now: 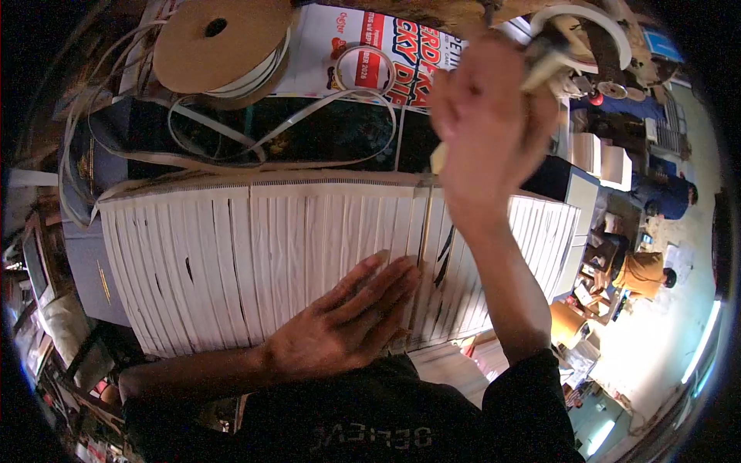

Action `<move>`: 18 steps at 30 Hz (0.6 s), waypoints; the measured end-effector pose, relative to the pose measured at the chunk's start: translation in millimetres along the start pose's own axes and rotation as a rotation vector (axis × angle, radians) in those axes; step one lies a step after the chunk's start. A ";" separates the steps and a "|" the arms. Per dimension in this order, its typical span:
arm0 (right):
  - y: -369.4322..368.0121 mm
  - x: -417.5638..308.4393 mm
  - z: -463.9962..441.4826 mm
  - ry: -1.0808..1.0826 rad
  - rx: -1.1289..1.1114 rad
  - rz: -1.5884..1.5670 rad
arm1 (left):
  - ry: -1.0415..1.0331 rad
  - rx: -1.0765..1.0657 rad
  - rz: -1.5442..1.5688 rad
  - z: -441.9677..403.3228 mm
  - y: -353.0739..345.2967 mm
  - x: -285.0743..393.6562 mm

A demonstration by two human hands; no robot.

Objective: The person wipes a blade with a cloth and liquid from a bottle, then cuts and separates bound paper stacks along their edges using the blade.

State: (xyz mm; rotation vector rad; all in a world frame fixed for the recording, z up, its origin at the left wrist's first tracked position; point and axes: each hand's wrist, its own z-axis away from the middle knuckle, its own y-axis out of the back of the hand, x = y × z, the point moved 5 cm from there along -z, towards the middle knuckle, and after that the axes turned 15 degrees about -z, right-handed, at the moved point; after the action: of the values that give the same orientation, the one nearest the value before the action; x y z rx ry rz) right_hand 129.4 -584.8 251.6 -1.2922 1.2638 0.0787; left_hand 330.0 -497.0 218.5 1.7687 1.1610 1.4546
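A long row of white paper book blocks [309, 262] lies packed side by side in front of me. My left hand [340, 312] rests on it with fingers stretched out, holding nothing. Above the row's right part, my right hand [490, 131] is raised and smeared by motion. Its fingers look curled round something blurred, with a dark and pale part [549, 58] beyond the knuckles. A small yellowish piece [439, 158] shows beside the wrist. What exactly the hand grips is unclear. Dark gaps run between some of the blocks.
Behind the row lie a cardboard spool [191, 46] of white ribbon, loose loops of ribbon [332, 100], a tape roll [363, 71] and a printed poster [394, 54]. Grey-blue boards [96, 270] lie at left. Two people [644, 274] are in the right background.
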 end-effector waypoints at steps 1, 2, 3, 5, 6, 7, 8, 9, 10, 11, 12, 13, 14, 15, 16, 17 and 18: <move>1.5 -3.6 5.6 0.026 0.075 0.523 | -0.008 0.003 -0.001 0.2 -1.3 0.5; -2.1 -5.1 6.0 0.034 0.072 0.526 | -0.008 0.012 0.001 0.7 -2.9 -0.2; -2.7 -6.6 6.3 0.041 0.109 0.516 | -0.006 0.020 0.005 1.1 -3.0 -1.0; 1.3 -7.7 7.3 0.033 0.168 0.508 | -0.020 -0.021 -0.013 2.8 -1.0 -0.6; 8.3 -3.6 8.8 0.033 0.168 0.510 | -0.034 -0.064 -0.033 3.3 -0.2 0.7; 18.1 4.5 10.9 0.034 0.102 0.591 | -0.036 -0.061 -0.036 2.3 0.9 1.3; 20.6 7.0 10.4 0.022 0.092 0.618 | -0.023 -0.072 -0.008 0.9 2.3 0.8; 23.1 9.4 9.8 0.010 0.082 0.646 | -0.013 -0.082 0.018 -0.1 3.6 -1.0; 25.5 11.8 9.5 -0.001 0.072 0.673 | -0.014 -0.073 0.006 1.7 3.9 -4.5; 6.7 -6.6 7.5 0.126 0.184 0.573 | -0.020 -0.003 0.029 6.6 4.4 -6.7; -7.5 -22.8 10.6 0.239 0.309 0.474 | -0.023 0.056 0.067 12.1 3.4 -5.6; -21.1 -33.8 6.2 0.182 0.158 0.432 | -0.015 0.045 0.079 15.3 -1.7 -3.6; -23.6 -38.6 6.6 0.100 0.160 0.389 | 0.035 -0.016 0.171 17.2 -9.3 -5.1; -26.0 -43.2 7.4 0.018 0.166 0.348 | 0.084 -0.069 0.255 17.1 -14.5 -8.1; -28.4 -47.9 8.5 -0.063 0.173 0.309 | 0.084 -0.070 0.253 15.1 -12.4 -9.3; -32.1 -44.7 13.5 -0.080 0.198 0.339 | 0.053 -0.068 0.150 12.3 -7.3 -8.8; -38.4 -36.3 18.9 -0.097 0.223 0.369 | 0.022 -0.066 0.046 10.4 -4.7 -7.7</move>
State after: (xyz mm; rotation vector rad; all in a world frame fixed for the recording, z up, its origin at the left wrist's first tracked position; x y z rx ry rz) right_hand 152.6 -564.2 298.4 -0.8452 1.3723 0.2531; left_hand 338.6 -500.6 208.3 1.7491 1.0768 1.5256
